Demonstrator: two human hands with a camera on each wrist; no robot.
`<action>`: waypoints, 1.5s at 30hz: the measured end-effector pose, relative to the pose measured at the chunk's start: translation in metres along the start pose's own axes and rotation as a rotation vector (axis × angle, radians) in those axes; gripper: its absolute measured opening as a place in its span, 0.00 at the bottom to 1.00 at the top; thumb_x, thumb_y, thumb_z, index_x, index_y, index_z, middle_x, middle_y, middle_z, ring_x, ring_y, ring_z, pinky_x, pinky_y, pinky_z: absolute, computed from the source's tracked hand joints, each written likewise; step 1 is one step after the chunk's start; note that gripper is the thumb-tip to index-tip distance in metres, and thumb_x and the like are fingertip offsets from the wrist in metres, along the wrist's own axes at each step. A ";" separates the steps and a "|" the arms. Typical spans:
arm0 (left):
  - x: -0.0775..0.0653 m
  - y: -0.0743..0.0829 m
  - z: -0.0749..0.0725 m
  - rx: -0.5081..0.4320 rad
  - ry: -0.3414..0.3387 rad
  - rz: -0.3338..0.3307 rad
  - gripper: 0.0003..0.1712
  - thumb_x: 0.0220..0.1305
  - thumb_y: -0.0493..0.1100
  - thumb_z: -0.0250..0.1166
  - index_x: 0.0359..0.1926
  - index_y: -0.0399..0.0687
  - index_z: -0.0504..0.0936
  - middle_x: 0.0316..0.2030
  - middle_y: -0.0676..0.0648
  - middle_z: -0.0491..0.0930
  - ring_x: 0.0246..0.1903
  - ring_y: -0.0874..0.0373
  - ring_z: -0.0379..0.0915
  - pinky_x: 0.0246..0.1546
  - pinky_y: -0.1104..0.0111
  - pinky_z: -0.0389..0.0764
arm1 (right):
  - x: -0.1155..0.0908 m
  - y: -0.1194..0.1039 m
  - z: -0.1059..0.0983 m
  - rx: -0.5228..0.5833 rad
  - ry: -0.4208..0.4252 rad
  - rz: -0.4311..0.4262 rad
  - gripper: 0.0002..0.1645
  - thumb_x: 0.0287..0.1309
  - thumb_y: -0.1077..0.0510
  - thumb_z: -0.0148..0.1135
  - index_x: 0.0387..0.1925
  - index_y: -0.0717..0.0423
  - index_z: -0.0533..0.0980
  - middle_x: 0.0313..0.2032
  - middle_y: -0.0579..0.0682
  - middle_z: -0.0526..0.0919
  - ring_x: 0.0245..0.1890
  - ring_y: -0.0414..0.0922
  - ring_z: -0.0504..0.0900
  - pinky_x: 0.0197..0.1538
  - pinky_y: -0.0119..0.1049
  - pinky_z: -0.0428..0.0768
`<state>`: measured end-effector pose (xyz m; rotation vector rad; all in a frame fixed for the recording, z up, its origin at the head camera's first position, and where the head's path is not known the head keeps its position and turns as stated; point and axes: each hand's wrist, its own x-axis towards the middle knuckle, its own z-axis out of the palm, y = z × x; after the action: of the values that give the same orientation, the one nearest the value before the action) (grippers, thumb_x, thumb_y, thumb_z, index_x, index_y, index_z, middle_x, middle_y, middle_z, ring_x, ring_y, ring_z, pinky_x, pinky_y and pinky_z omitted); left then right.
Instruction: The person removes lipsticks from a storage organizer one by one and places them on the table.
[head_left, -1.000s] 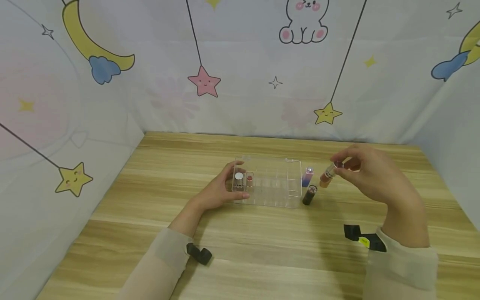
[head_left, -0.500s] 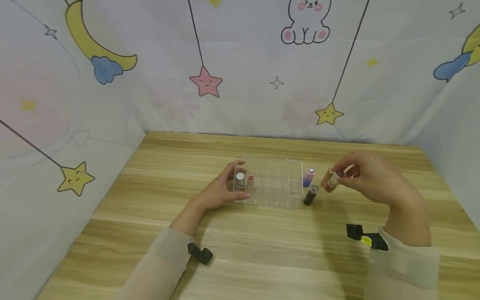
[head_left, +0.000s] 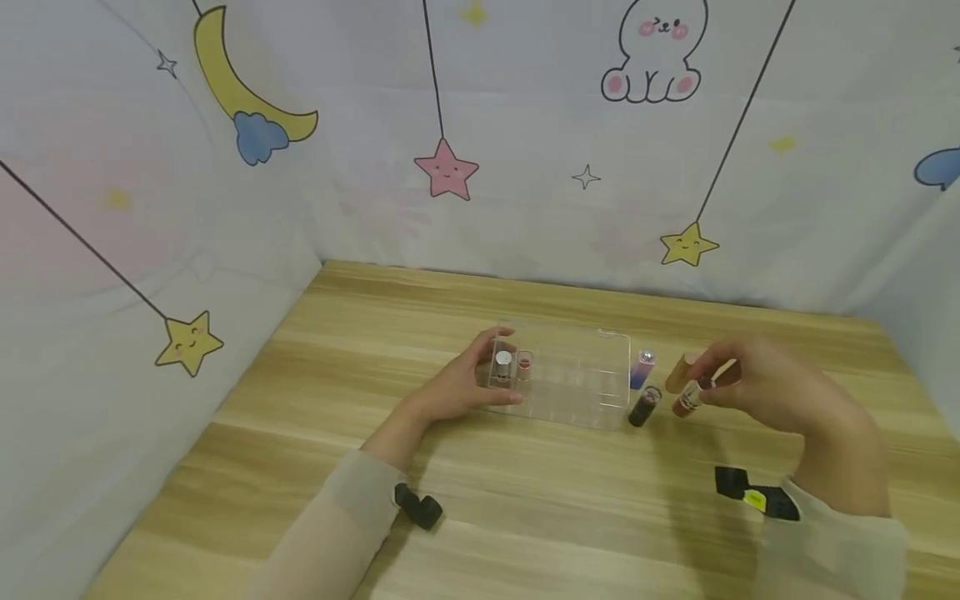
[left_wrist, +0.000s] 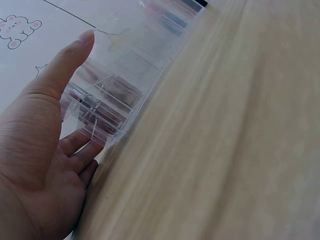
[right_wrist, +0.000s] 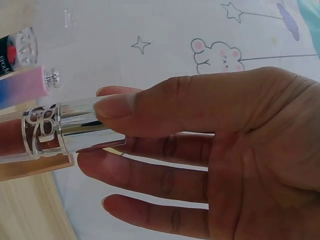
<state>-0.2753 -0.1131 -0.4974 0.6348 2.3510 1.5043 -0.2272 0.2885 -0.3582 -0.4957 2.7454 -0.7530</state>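
My left hand (head_left: 457, 385) grips the left end of a clear divided organizer box (head_left: 573, 375), thumb along the front and fingers behind. Inside that end stand a silver-capped tube (head_left: 503, 365) and a small lipstick with a red top (head_left: 525, 367). My right hand (head_left: 772, 387) pinches the silver cap of a lip gloss tube (right_wrist: 45, 130) between thumb and fingers. This tube tilts low over the table, just in front of an upright tan tube (head_left: 679, 375). Between it and the box stand a black lipstick (head_left: 645, 407) and a pink-to-blue lipstick (head_left: 642, 369).
The wooden table (head_left: 540, 508) runs back to a printed cloth backdrop (head_left: 517, 225) with stars, a moon and a bear. More cloth hangs along both sides. Black wrist cameras sit at both cuffs.
My right hand has brought the lip gloss tube down and nearer, from overlapping the tan tube to in front of it. The left hand keeps its grip; the head view has shifted.
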 end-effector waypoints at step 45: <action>0.000 -0.002 0.000 0.019 0.005 -0.007 0.58 0.57 0.58 0.79 0.80 0.68 0.53 0.70 0.61 0.70 0.77 0.50 0.58 0.77 0.43 0.57 | 0.018 0.019 0.016 -0.024 -0.149 0.101 0.17 0.55 0.53 0.77 0.43 0.58 0.83 0.44 0.50 0.85 0.43 0.45 0.80 0.44 0.39 0.77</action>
<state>-0.2761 -0.1138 -0.4996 0.6270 2.3711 1.4838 -0.2438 0.2900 -0.3843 -0.3975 2.6221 -0.6323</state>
